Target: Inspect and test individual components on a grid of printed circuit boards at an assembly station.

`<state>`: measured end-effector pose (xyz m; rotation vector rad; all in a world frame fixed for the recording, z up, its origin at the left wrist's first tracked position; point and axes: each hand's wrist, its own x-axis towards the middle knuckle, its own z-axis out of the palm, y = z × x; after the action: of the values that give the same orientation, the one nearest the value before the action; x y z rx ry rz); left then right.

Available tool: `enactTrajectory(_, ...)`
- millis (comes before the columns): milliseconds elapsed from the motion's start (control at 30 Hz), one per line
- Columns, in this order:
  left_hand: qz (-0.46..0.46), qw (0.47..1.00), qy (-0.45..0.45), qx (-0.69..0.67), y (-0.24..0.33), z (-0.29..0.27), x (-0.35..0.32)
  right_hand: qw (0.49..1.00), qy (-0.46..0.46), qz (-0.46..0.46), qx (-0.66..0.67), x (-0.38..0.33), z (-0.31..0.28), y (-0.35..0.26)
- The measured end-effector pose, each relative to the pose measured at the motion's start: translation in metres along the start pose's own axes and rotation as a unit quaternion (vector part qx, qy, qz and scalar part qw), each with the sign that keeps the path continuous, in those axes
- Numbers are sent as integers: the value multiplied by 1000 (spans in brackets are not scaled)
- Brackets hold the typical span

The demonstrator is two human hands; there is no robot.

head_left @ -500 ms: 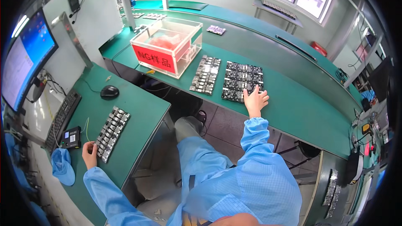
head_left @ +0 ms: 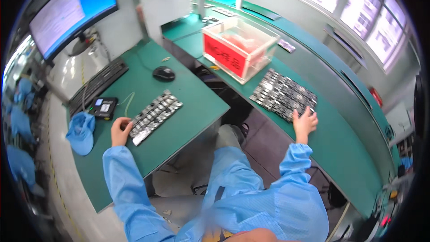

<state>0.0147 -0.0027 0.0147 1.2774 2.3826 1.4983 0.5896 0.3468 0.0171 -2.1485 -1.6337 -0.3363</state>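
Left of the box (head_left: 224, 58) and nearer the person, the left hand (head_left: 120, 133) touches the panel (head_left: 156, 117); whether it grips, I cannot tell. Right of the box, the right hand (head_left: 305, 126), fingers apart, touches the boards (head_left: 283, 92). The mouse (head_left: 164, 74) lies left of the box.

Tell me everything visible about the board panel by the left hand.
The board panel is long, dark and rectangular, crowded with silvery, metallic-looking blocks in rows. It appears to lie flat on the green bench, slanting from near left to far right. The left hand is at its left edge; exact contact is unclear.
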Motion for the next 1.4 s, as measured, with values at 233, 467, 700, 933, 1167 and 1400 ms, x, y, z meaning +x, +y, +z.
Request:
enactTrajectory(233, 34, 999, 8, 39, 15, -2, -1, 890, 133, -315, 302, -16, -51, -120)
enactTrajectory(467, 31, 997, 2, 65, 23, -4, -5, 882, 45, -344, 318, -41, -29, -171)
enactTrajectory(700, 25, 997, -2, 73, 18, -8, -7, 697, -93, -493, 511, -112, -74, -299)
enactTrajectory(933, 30, 997, -7, 73, 23, -8, -2, 622, 61, -606, 492, -150, -41, -451)
enactTrajectory(1167, -16, 997, -12, 68, 25, -6, -7, 557, 32, -683, 472, -155, -26, -474)
enactTrajectory(1400, 11, 998, -9, 63, 21, -6, -5, 582, 12, -710, 396, -149, -10, -474)
